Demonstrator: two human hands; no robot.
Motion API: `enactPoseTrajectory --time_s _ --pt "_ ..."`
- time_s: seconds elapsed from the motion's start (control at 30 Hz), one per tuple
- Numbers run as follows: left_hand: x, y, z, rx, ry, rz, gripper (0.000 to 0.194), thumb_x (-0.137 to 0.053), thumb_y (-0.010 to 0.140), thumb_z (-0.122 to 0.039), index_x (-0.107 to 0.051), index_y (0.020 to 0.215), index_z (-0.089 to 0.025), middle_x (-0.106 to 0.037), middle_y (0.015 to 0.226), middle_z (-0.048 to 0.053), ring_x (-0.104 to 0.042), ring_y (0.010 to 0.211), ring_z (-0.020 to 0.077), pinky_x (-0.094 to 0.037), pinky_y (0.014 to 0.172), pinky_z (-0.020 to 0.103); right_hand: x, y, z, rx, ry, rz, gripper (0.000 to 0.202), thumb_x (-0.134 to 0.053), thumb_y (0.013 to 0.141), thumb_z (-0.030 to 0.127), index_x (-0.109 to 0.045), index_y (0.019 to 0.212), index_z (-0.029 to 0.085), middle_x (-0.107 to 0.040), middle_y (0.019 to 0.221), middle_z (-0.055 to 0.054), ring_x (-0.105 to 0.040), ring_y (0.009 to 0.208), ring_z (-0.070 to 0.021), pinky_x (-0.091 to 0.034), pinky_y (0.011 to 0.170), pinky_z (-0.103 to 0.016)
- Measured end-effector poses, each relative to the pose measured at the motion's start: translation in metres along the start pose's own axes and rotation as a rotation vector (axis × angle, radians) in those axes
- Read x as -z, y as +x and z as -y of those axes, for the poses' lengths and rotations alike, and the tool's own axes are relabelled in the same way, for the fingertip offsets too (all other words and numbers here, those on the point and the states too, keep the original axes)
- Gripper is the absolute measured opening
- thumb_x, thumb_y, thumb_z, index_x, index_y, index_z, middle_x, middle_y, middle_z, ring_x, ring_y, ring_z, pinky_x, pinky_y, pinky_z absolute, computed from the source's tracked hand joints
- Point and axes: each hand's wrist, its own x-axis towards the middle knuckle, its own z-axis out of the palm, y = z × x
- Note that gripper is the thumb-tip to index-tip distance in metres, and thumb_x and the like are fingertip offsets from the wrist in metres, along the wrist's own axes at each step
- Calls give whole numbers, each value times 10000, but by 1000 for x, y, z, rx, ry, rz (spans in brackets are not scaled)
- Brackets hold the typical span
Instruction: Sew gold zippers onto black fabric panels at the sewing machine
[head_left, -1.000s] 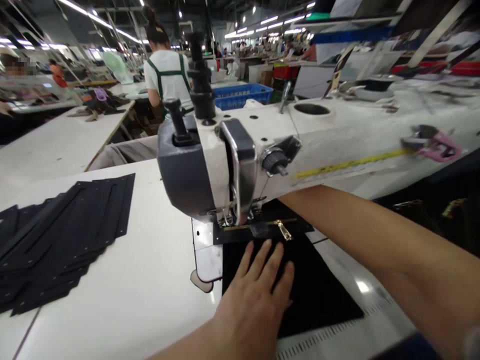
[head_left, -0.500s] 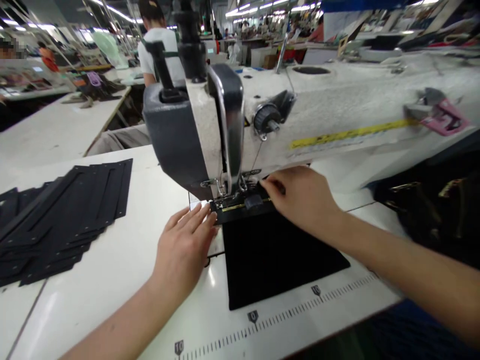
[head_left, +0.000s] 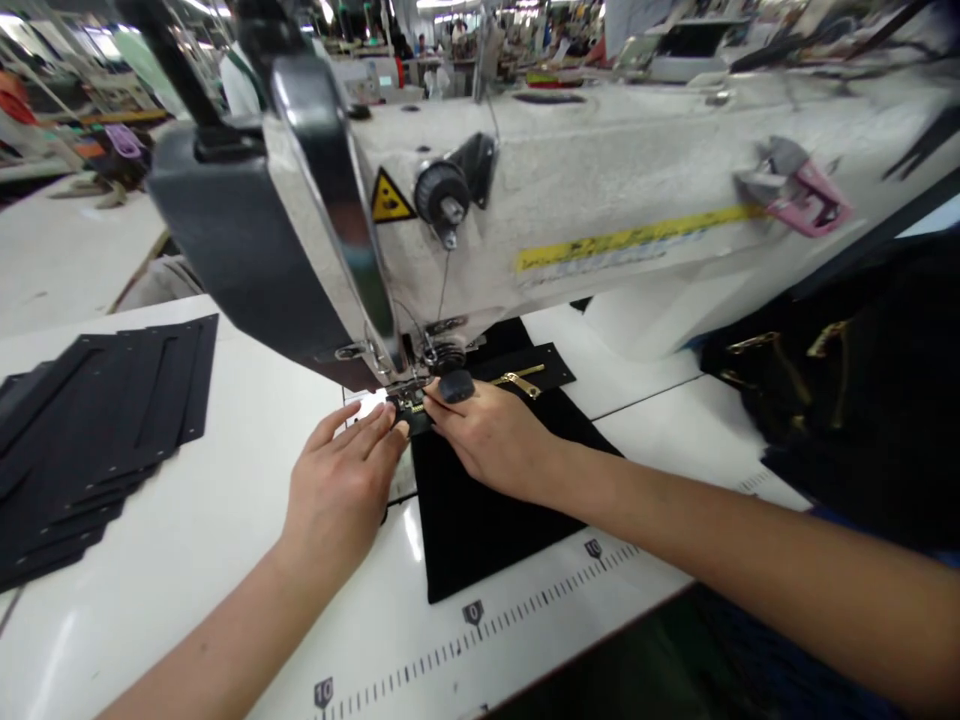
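A black fabric panel (head_left: 495,530) lies under the sewing machine's needle area. Across its upper part runs a black strip with a gold zipper (head_left: 523,382), its pull showing to the right of my hand. My left hand (head_left: 341,475) rests flat at the left edge of the strip, fingers stretched out beside the presser foot (head_left: 409,395). Right of the foot, my right hand (head_left: 499,435) has its fingers drawn together, pressing on the strip; its fingertips are partly hidden. A dark rounded machine part (head_left: 456,386) overlaps that hand.
The white sewing machine (head_left: 615,180) spans the view, with pink-handled snips (head_left: 806,195) on its arm. Several black strips (head_left: 112,420) are stacked at left. Black pieces with gold zippers (head_left: 840,390) lie at right. A printed ruler scale (head_left: 480,630) runs along the table's front.
My right hand has moved left and nearer, from the strip's far side to beside the presser foot, uncovering the zipper pull. My left hand keeps its place by the foot. The view has shifted.
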Motion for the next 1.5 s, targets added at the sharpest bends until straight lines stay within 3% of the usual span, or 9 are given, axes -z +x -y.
enactPoseTrajectory --time_s 0.17,0.4,0.73,0.87,0.97,1.07,1.23,1.5 --pt "1 3 0 -19 21 12 189 -436 860 -131 -621 889 -105 -673 953 124 -633 897 220 -443 882 407 -1 1 -1 11 9 -31 258 -433 837 93 -595 1023 19 -591 1110 -153 -529 1028 -219 -416 925 -330" --pt "-4 5 4 -17 39 -18 173 -445 851 -125 -617 852 -113 -678 926 107 -634 872 214 -462 855 397 -5 6 -7 64 6 -171 200 -463 821 87 -627 935 73 -645 966 -127 -575 940 -194 -470 829 -301" --pt "-8 4 9 -13 27 -75 184 -419 840 -92 -603 839 -104 -671 928 133 -638 835 207 -481 805 373 -9 10 -11 70 32 -166 182 -463 808 78 -636 862 96 -645 926 -130 -584 864 -214 -478 783 -335" --pt "-7 6 9 -30 50 -70 221 -379 839 -70 -595 828 -117 -674 903 129 -639 829 204 -487 783 375 -2 8 -8 74 42 -186 195 -456 824 95 -628 911 120 -644 895 -107 -575 830 -200 -478 744 -326" --pt "-3 9 9 -22 49 -37 199 -394 828 -52 -583 831 -114 -675 884 125 -639 826 206 -480 784 372 8 -1 6 45 -43 -214 185 -456 851 141 -629 910 113 -635 900 -113 -559 856 -220 -452 768 -356" --pt "3 15 13 23 40 31 160 -437 809 -52 -575 795 -132 -678 773 81 -642 718 195 -477 741 356 15 -10 23 -30 -100 -160 198 -452 869 185 -634 820 126 -624 754 -84 -564 706 -201 -435 654 -331" --pt "11 26 19 35 52 134 166 -483 752 -56 -577 663 -159 -645 610 43 -607 569 199 -472 643 344 10 0 23 -229 -77 51 192 -481 852 225 -603 955 119 -651 721 -77 -597 611 -192 -374 528 -286" --pt "15 33 22 22 76 216 193 -451 776 -111 -591 652 -159 -634 579 51 -599 566 212 -460 636 344 5 5 8 -230 -18 131 272 -434 868 339 -591 1001 163 -679 827 -76 -630 740 -213 -382 600 -285"
